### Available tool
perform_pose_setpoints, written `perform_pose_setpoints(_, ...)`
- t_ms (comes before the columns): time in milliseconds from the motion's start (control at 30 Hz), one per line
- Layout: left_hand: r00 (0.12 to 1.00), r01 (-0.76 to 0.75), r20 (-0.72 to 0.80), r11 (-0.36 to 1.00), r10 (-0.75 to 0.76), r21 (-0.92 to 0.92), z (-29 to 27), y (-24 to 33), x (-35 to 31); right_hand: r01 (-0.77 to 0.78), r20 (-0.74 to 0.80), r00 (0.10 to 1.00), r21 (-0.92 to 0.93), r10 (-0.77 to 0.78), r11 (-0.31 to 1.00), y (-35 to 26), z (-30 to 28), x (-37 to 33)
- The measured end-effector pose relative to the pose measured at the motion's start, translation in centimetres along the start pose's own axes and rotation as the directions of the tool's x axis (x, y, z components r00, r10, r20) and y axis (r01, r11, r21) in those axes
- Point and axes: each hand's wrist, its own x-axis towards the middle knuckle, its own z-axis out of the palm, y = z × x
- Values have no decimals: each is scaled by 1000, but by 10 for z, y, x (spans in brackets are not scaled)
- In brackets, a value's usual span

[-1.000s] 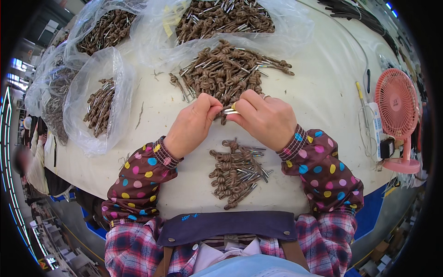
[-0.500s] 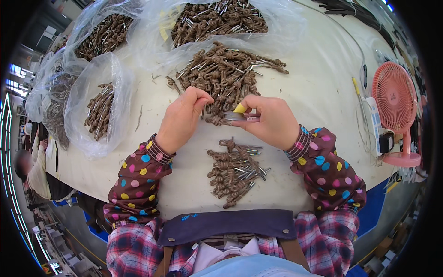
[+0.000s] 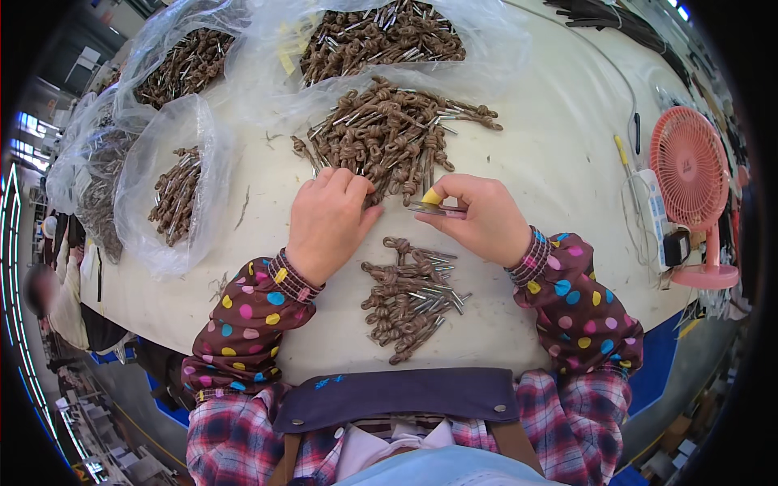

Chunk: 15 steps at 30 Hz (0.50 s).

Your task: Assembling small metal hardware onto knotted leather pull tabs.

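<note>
Main pile of brown knotted cords with metal tips (image 3: 389, 130) sits just beyond both hands. Left hand (image 3: 331, 227): fingers curled at the pile's near edge; fingertips partly hidden, can't tell if a cord is pinched. Right hand (image 3: 493, 217): closed on a thin metal tool (image 3: 427, 209), snips-like, tip pointing left toward the left hand. Tip is right by a cord at the pile's edge, contact unclear. Yellow piece (image 3: 432, 197) at the right fingertips: wrap or tool part, can't tell.

Smaller cord batch (image 3: 397, 304) on the table (image 3: 559, 154), between the forearms, closer to the body; tips mostly point right.

Crowding: open clear bag (image 3: 134, 206) with cords, left of left hand. Large bag (image 3: 494, 61), also holding cords, beyond the main pile, its front lip close behind it. More filled bags far left. Right of right hand: yellow-handled tool (image 3: 621, 152), black pen (image 3: 637, 134), white power strip (image 3: 653, 206) with black adapter (image 3: 677, 248), pink fan (image 3: 689, 170). Dark strips (image 3: 624, 23) bundled far off, beyond right hand.

Markings: small mark on fan hub, too small to read. Blue mark on the dark apron bib (image 3: 397, 398) below the hands, illegible.
</note>
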Motion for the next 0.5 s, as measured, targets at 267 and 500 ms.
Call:
perform_pose_setpoints(267,995,96,6,993,-95,-67,-8,-16,1,-37,-73,997,10,37,999,-9,-3,17)
perform_pose_setpoints(500,788,612,595,312,-160,-727,-39,-25,10,303,-313,909,36,-277,952,-21,6,26)
